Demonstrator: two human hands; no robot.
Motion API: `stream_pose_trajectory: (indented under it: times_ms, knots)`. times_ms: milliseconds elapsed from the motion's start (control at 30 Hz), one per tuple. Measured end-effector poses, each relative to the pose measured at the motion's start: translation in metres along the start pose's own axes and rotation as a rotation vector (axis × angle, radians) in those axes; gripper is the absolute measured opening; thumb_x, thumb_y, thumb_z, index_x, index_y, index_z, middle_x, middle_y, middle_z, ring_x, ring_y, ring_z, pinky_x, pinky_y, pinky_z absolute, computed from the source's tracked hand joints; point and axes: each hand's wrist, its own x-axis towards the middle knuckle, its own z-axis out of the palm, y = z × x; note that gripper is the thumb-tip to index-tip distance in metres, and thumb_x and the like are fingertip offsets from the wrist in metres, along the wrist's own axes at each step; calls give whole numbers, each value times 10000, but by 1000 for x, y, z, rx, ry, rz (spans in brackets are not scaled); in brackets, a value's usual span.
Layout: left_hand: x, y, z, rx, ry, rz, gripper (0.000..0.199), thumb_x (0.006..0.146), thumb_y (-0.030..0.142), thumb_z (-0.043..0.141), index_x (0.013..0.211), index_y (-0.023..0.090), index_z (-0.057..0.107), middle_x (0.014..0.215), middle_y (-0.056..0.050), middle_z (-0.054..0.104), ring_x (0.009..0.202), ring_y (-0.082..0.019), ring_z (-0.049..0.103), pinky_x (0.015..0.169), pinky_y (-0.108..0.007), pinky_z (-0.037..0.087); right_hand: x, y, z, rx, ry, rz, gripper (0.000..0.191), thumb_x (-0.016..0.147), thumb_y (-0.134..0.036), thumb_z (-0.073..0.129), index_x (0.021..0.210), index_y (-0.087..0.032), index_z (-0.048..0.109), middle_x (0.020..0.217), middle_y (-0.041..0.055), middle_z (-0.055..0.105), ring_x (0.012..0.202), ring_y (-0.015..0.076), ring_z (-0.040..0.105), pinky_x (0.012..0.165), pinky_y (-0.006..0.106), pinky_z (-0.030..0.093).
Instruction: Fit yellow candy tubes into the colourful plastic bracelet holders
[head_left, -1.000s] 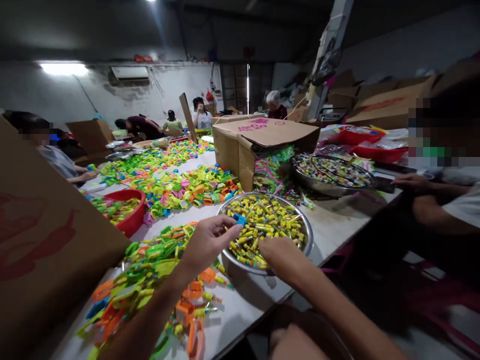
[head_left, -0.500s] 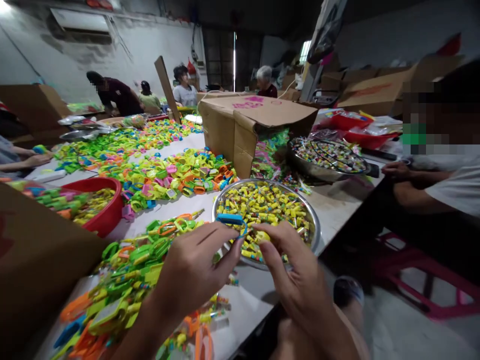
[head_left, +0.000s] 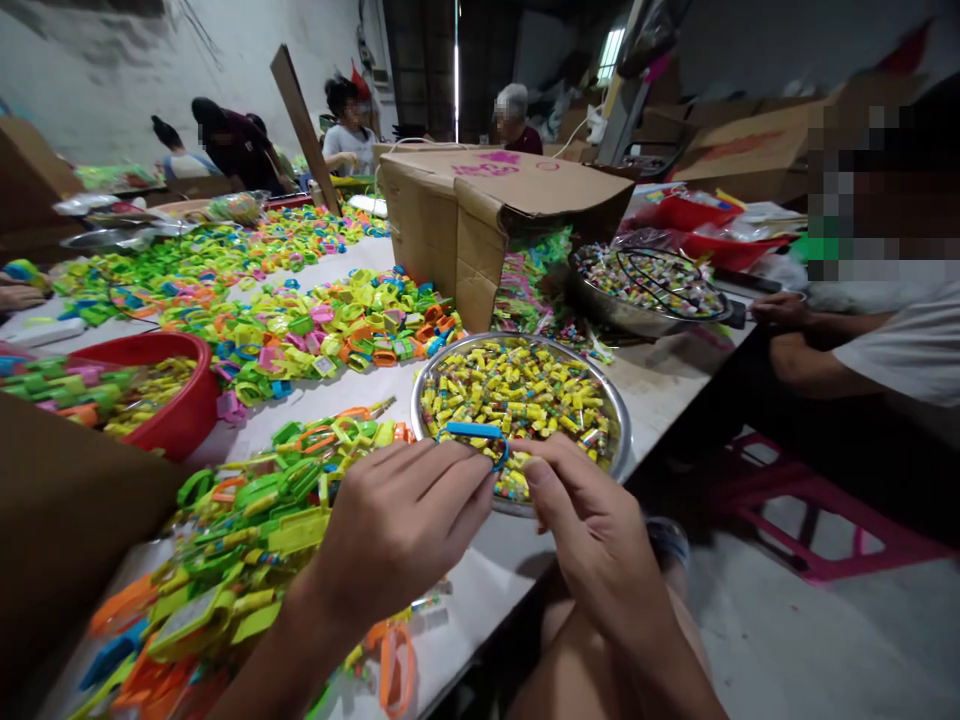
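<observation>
Over the near edge of a round metal bowl of small yellow-wrapped tubes, my left hand pinches a blue plastic band piece with a flat rectangular top. My right hand is beside it, thumb and forefinger pressed together close to the blue loop; whatever lies between those fingertips is too small to make out. Left of my left wrist lies a pile of green, yellow and orange band pieces, with clear tubes among them.
A red basin stands at the left by a cardboard flap. Behind the bowl are a cardboard box, a heap of colourful pieces and a pan of small items. A person sits at right; others are farther back.
The view has shifted, so the bowl and table sit slightly further left and higher. My left hand has turned more back-up over the blue piece, and my right fingertips have closed together.
</observation>
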Motion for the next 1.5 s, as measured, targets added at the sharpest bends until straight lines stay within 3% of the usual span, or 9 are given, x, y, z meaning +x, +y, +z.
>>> stream_pose_trajectory:
  times_ms: [467,567,667,767,900,1000,1100,1267,1500]
  knots:
    - [0,8,12,48,-56,106,113,1039,117,664,986,171,748,886,-35,821,757,-180,766,678,-341,495,4,11,-11,62,-63,63,265,1089,-409,663,1008,-207,815,938,38,763,862,196,691,763,288,520]
    - [-4,-1,9,121,-136,72,162,1074,179,625,990,208,759,881,-21,815,749,-163,752,694,-305,499,15,20,-15,-95,-211,92,385,1136,-478,549,1102,-194,808,956,43,784,832,199,707,738,285,533]
    - [-23,-19,-9,305,-245,-87,205,1094,261,593,1004,233,775,919,-27,822,755,-181,750,649,-298,468,37,36,-21,-402,-346,122,444,1183,-447,413,1377,-201,727,1198,81,794,1026,221,733,861,298,544]
    - [-57,-38,-38,512,-316,-324,283,1100,358,549,989,249,785,982,-45,827,763,-213,748,573,-296,404,60,56,-22,-553,-384,163,347,1136,-336,503,1290,-166,763,1297,150,768,1182,279,697,977,354,503]
    - [-90,-53,-78,570,-482,-498,329,1078,410,532,910,260,771,971,-46,801,712,-217,704,545,-292,343,75,72,-7,-606,-707,177,188,982,-359,766,943,-177,790,958,63,799,843,217,717,835,347,536]
    - [-77,-60,-87,525,-527,-530,464,1115,456,436,867,206,739,891,-76,766,730,-219,672,614,-308,385,72,74,3,-641,-838,142,242,984,-361,765,840,-167,749,842,32,760,734,188,675,765,329,521]
    - [-32,-87,-65,403,-581,-562,536,1133,463,376,911,154,754,890,-95,767,770,-207,665,681,-311,433,64,77,4,-675,-843,83,293,1018,-330,691,773,-174,730,831,70,756,748,197,669,697,297,433]
    - [42,-182,16,287,-803,-571,329,1057,450,673,1022,132,748,915,-43,743,765,-157,681,725,-300,570,54,91,2,-691,-817,20,292,1049,-364,660,830,-182,725,942,82,764,930,241,676,749,298,393]
    - [60,-265,86,293,-919,-482,308,1056,370,716,1276,156,707,1266,-105,724,1099,-237,727,956,-445,641,30,96,1,-657,-696,31,267,1109,-280,547,906,-210,705,998,64,751,998,245,676,845,313,417]
